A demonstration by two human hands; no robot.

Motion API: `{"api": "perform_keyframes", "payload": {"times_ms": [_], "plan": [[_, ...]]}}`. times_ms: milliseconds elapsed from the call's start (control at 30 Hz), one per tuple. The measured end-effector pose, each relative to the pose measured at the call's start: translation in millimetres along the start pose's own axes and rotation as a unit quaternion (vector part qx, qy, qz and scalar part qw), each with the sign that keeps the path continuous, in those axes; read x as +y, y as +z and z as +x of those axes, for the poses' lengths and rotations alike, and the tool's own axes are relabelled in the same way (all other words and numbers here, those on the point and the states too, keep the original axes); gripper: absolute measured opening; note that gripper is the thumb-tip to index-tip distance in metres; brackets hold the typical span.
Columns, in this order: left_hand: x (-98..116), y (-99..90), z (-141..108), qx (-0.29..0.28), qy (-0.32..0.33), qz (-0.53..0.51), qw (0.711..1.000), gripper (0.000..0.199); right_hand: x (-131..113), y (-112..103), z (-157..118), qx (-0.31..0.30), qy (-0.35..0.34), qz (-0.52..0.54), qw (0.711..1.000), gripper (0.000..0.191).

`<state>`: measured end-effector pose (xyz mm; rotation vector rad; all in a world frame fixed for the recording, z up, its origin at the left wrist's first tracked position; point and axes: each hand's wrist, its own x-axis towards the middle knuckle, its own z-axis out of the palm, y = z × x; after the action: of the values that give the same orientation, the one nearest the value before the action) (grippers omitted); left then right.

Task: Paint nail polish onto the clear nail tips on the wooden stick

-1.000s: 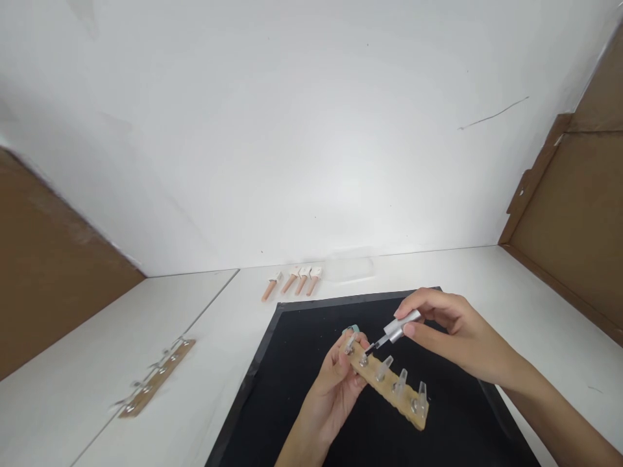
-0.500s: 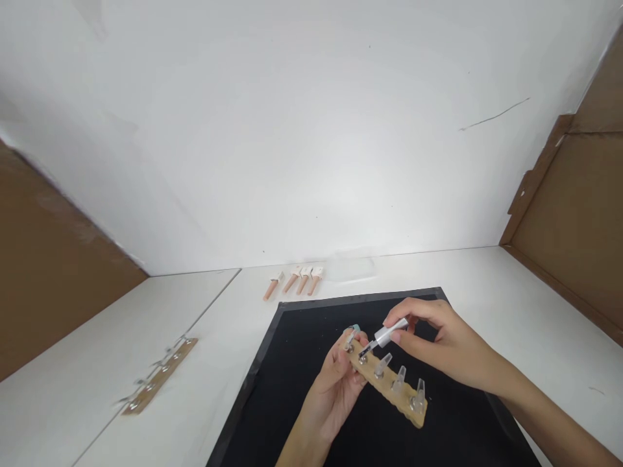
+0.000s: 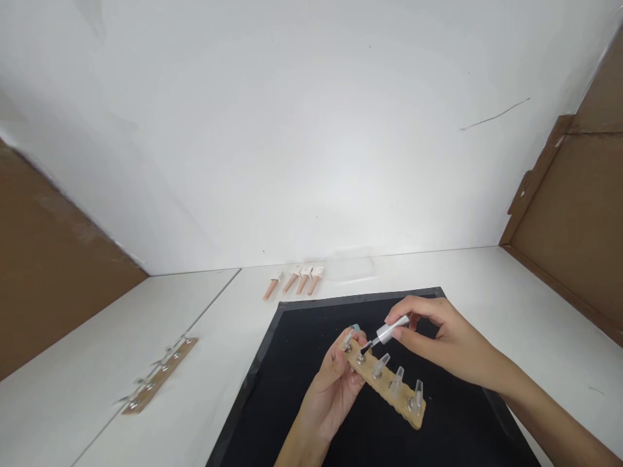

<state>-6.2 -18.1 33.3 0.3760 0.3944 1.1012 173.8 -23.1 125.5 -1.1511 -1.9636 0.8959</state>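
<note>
My left hand [image 3: 335, 383] is closed round the upper left end of a wooden strip [image 3: 389, 388], which slants down to the right above a black mat [image 3: 292, 363]. Several clear nail tips [image 3: 396, 379] stand on round metal studs along the strip. My right hand [image 3: 433, 331] pinches the silver handle of a small brush [image 3: 392, 329]. The dark bristles are at the second nail tip from the left end; whether they touch it is hard to tell. Something light blue [image 3: 355, 327] shows behind my left fingertips.
Several small bottles with peach-coloured handles [image 3: 302, 284] lie behind the mat, beside a clear tray [image 3: 351, 269]. A second wooden strip with nail tips [image 3: 160, 379] lies at the left. White wall [image 3: 311, 162] behind, brown panels [image 3: 574, 214] at the sides.
The wooden strip has shifted very slightly to the left in my left hand. The brush has tilted a little and its handle has moved slightly to the right.
</note>
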Motion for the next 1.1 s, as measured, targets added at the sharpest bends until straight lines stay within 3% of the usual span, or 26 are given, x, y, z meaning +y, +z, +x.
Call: {"api": "perform_keyframes", "payload": {"times_ms": [633, 800, 1100], "plan": [[1.1, -4.8, -4.4, 0.013, 0.003, -0.024, 1.0, 0.03, 4.2, -0.2, 0.7, 0.029, 0.016, -0.035, 0.999, 0.011], [2.2, -3.6, -4.0, -0.005, 0.005, -0.001, 1.0, 0.029, 3.4, -0.2, 0.0, 0.041, 0.012, -0.035, 0.998, 0.012], [3.2, 3.2, 0.5, -0.045, -0.004, 0.019, 0.999, 0.025, -6.7, 1.3, -1.1, -0.007, -0.021, 0.015, 1.0, 0.015]]}}
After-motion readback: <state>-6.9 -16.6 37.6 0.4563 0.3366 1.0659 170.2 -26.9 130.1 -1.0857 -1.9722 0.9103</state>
